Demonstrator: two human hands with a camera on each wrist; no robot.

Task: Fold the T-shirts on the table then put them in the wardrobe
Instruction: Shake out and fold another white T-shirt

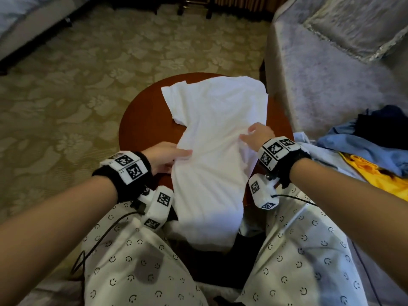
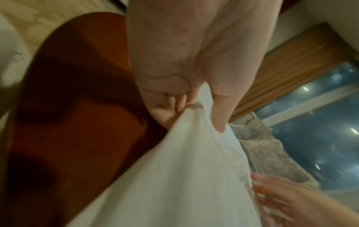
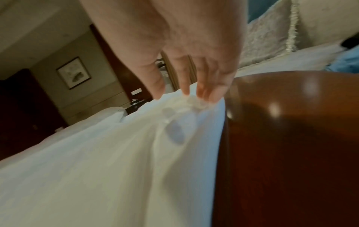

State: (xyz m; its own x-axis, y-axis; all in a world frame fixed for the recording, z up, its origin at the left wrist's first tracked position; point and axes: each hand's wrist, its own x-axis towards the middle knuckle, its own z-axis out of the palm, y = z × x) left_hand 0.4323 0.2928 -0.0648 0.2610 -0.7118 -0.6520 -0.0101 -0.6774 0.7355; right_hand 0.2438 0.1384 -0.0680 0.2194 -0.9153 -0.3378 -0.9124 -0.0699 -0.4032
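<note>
A white T-shirt (image 1: 216,120) lies spread on the round brown table (image 1: 141,129), its lower part hanging over the near edge towards my lap. My left hand (image 1: 176,156) pinches the shirt's left edge; in the left wrist view the thumb and curled fingers (image 2: 198,113) clamp the white cloth (image 2: 174,176) above the table (image 2: 77,122). My right hand (image 1: 250,134) rests on the shirt's right side. Its straight fingers (image 3: 184,86) press a small bunch of cloth (image 3: 97,169) beside the bare tabletop (image 3: 291,138), the thumb held apart.
A pile of blue, yellow and dark clothes (image 1: 364,151) lies to the right of the table. A grey upholstered seat (image 1: 331,62) with a cushion stands behind it. Patterned carpet (image 1: 66,85) spreads to the left. My legs in smiley-print trousers (image 1: 132,261) are under the near edge.
</note>
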